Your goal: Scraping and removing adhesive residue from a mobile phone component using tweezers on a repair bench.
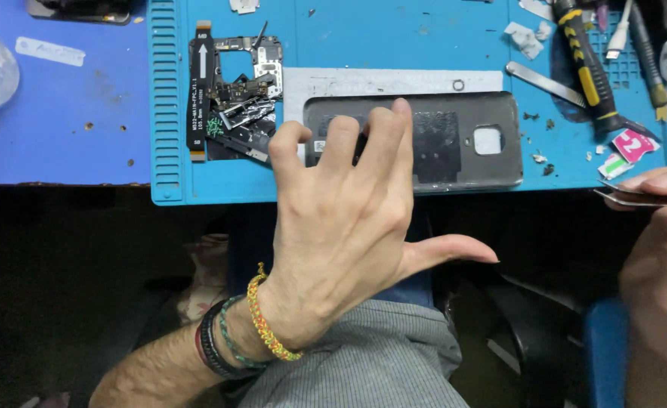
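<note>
Left hand (345,219), fingers spread, touches the phone back cover (454,140) lying lengthwise along the mat's (348,193) near edge; right hand (662,227) pinches tweezers (636,198) further right

A small pink and white sticker (635,143) lies at the right edge of the frame on the teal mat, with a green and white sticker (614,165) just below it. At upper left, a pale strip of tape label (49,51) sits on the blue tabletop (69,136).
</note>
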